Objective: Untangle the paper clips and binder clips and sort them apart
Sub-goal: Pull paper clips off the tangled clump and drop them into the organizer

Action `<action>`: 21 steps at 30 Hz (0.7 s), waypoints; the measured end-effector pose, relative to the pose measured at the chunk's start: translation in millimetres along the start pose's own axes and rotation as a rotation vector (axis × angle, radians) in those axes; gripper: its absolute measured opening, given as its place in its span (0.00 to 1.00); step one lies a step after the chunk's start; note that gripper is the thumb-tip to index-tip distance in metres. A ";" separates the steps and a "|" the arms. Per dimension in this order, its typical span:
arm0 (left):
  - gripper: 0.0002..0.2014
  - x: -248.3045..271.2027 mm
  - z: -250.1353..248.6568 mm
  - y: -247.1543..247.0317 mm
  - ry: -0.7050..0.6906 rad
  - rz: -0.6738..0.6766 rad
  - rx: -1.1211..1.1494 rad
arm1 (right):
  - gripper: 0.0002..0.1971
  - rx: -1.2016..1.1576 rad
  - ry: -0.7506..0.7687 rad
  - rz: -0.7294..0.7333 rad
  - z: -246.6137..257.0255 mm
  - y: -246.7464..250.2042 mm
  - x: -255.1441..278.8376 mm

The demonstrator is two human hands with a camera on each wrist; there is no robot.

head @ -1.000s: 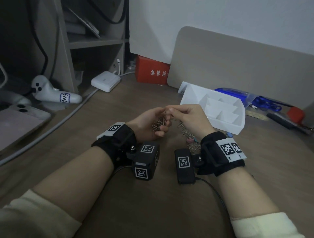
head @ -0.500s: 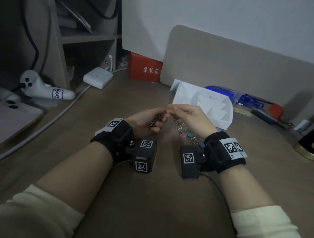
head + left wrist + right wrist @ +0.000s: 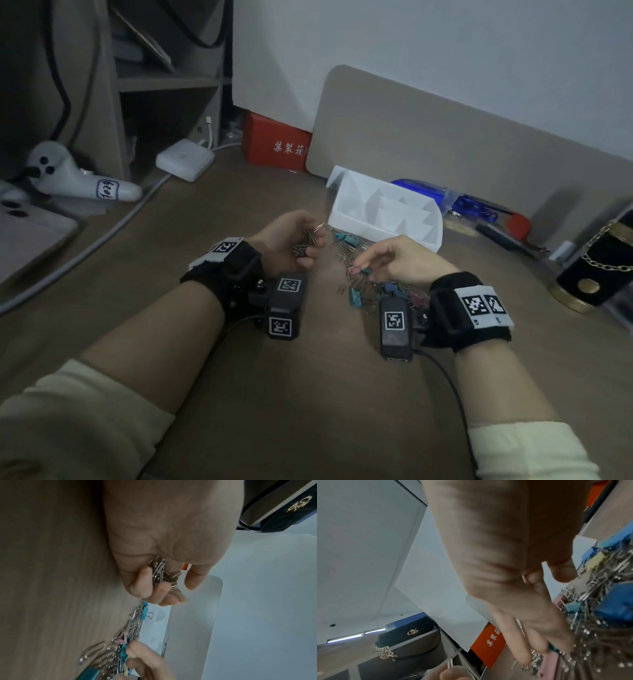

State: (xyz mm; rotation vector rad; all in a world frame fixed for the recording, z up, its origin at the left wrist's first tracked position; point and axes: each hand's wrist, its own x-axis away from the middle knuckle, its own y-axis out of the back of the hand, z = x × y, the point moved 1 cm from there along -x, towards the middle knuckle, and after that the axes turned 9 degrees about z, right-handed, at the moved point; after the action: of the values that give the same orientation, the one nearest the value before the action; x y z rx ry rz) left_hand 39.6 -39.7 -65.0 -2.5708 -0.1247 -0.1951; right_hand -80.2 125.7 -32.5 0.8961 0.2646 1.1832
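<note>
Left hand (image 3: 291, 240), fingers curled round a bundle of paper clips (image 3: 306, 242), thin loops of bright bent wire bunched tight in the palm, held just above the wood-grain desk (image 3: 308, 394); same grip plain in the left wrist view, wire ends poking out between thumb and fingers (image 3: 163, 573). Right hand (image 3: 404, 260) lowered onto the tangled pile (image 3: 359, 274), fingertips (image 3: 539, 646) drawn together and reaching into the heap at a small pink binder clip (image 3: 352, 270) and a teal one beside it; whether the tips actually pinch one of these or only touch cannot be told. Pile spread flat on the desk between the two hands and running under the right wrist: a mesh of glinting silver wire clips interlocked with little folded-metal binder clips in teal, pink, blue and pale yellow, each a small wedge with looped wire handles. One teal binder clip (image 3: 355, 297) lying at the near edge of the heap, another (image 3: 343, 237) at the far end near the left fingers. White plastic sorting tray (image 3: 346, 219), smooth and glossy, divided by thin walls into angular compartments, standing just behind the pile. Farther back, a red cardboard box (image 3: 274, 144) with pale characters, a rounded beige board (image 3: 445, 147) leaning on the wall, and at far right a black cylinder (image 3: 596, 270) with gold trim and chain.
</note>
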 end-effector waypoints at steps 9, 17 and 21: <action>0.21 -8.7 10.4 -18.6 0.040 0.005 -0.029 | 0.20 0.056 -0.012 0.079 0.9 -9.3 -1.7; 0.16 -11.9 13.1 -18.0 0.023 -0.043 0.072 | 0.13 0.016 -0.026 -0.018 -1.6 -13.4 -8.8; 0.15 -11.7 12.8 -17.0 0.007 -0.069 0.073 | 0.08 0.053 -0.047 -0.024 -3.1 -12.3 -9.6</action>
State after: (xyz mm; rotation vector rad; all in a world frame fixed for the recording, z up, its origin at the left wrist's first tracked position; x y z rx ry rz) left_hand 27.3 -19.0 -68.7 -2.4945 -0.2145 -0.2209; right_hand -77.4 117.5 -45.9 0.9637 0.2684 1.1362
